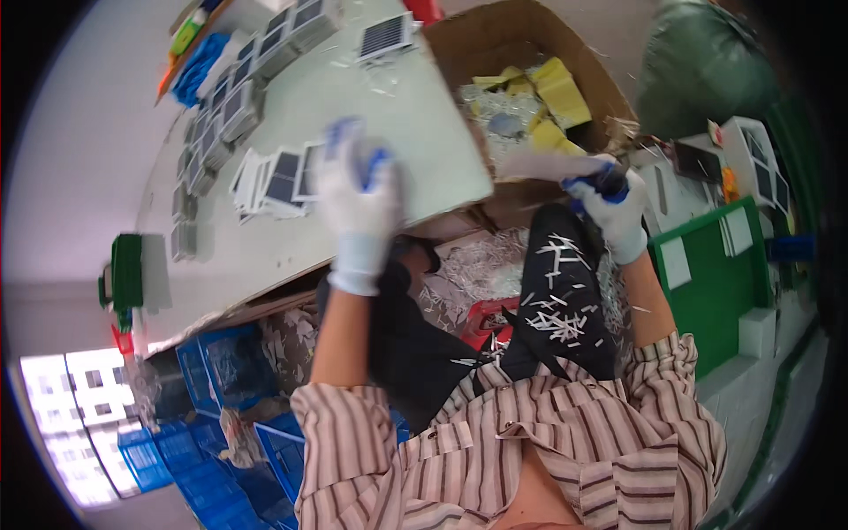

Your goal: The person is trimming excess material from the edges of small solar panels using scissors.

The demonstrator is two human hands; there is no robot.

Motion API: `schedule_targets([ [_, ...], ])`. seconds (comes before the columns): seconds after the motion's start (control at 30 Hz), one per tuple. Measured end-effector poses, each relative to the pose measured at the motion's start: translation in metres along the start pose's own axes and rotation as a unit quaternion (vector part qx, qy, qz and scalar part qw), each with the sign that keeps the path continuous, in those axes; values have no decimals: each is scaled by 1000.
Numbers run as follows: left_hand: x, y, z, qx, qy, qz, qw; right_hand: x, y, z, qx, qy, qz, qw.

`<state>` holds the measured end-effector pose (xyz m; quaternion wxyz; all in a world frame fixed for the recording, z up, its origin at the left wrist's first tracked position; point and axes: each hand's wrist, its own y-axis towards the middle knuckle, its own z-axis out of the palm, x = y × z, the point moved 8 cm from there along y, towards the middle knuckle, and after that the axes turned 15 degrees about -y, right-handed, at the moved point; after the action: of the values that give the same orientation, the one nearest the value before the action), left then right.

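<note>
My left hand (360,199), in a white glove with blue fingertips, is over the table (389,115), blurred, its thumb and fingers apart with nothing seen between them. Just left of it lies a loose spread of small dark panels with white frames (284,177). My right hand (616,201), gloved the same way, is closed around the dark handle of a knife (541,165). The pale, motion-blurred blade points left, past the table's right corner and in front of the cardboard box.
Stacks of similar panels (238,113) line the table's left side; another small stack (385,37) lies at the far edge. A cardboard box (495,35) holds yellow and clear scraps. White strips (556,322) litter my right leg. Blue crates (234,362) stand lower left, a green tray (720,291) right.
</note>
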<state>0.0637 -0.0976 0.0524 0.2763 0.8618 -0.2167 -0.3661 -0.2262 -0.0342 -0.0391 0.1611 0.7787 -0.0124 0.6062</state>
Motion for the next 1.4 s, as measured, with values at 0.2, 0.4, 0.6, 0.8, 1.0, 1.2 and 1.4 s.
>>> schedule_targets([
  [0.2, 12, -4, 6, 193, 5, -7, 981, -75, -41, -53, -12, 241, 293, 925],
  [0.4, -16, -1, 18, 151, -106, -38, 982, -98, -83, -163, -43, 81, 382, 920],
  [0.6, -13, -4, 29, 197, 18, 0, 980, -130, -84, -248, 153, -341, 350, 859],
  [0.8, -18, 2, 10, 133, 104, 32, 985, -174, -79, -229, 278, -390, 288, 829],
  [1.0, -17, -5, 27, 113, 96, 33, 988, -184, -101, -230, 276, -380, 425, 774],
  [1.2, -39, -17, 34, 125, 95, 20, 987, -106, -83, -207, -16, -517, 150, 843],
  [1.4, -60, -15, 59, 128, 47, 25, 990, -46, -45, 53, 102, -46, 81, 990],
])
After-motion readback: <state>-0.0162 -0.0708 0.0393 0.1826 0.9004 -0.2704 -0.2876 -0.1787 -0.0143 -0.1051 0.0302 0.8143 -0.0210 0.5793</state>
